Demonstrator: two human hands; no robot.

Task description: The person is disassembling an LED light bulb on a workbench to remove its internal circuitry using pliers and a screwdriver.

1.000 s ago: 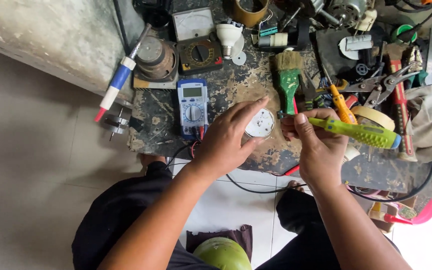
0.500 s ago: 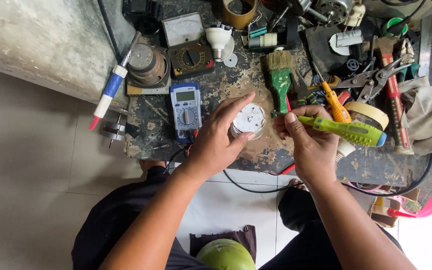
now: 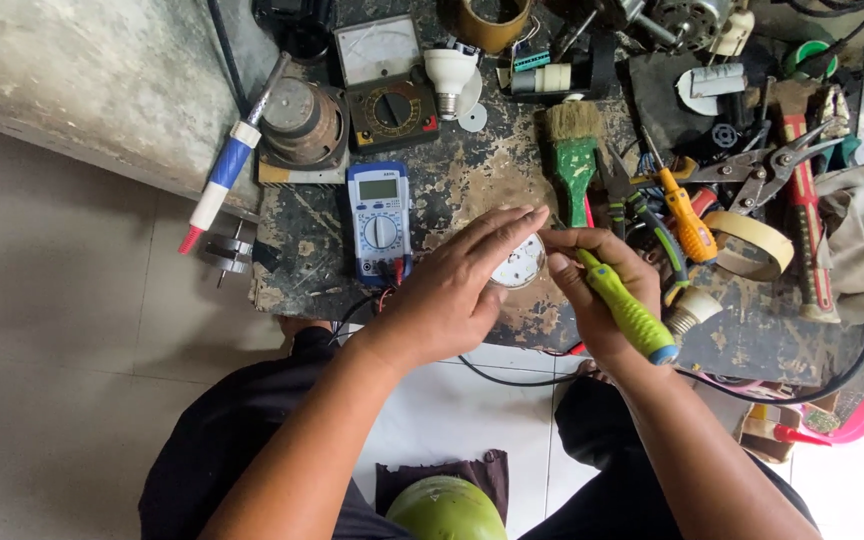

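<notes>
While the left hand [image 3: 457,285] lies flat-fingered over a small round white disc with tiny holes [image 3: 519,266], pinning it against the stained, paint-flecked dark workbench top [image 3: 472,180], the right hand [image 3: 597,290] is wrapped closed around a yellow-green plastic-handled screwdriver [image 3: 627,312]. The left fingers are stretched out and close together, pressing down rather than gripping, which seems meant to keep the disc from turning or sliding. The disc sits near the front edge of the bench, mostly covered by those fingers, with only its right part showing. The screwdriver's blue-capped end points back toward the person, and its tip end is aimed at the disc from the right; the tip itself is hidden behind the fingers, so I cannot tell whether it touches.

Just left of the holding hand stands a blue digital multimeter with a round dial [image 3: 380,218], its red and black leads trailing off the bench edge. Beyond the disc lies a green-handled paintbrush with pale bristles [image 3: 575,160], and to the right an orange-handled screwdriver [image 3: 684,218] rests beside a roll of beige tape [image 3: 749,245]. A small bulb base with a metal screw thread [image 3: 692,310] lies just beside the right hand. Farther back sit an analogue meter with a brown dial [image 3: 390,85] and a white lamp housing [image 3: 449,75].
</notes>
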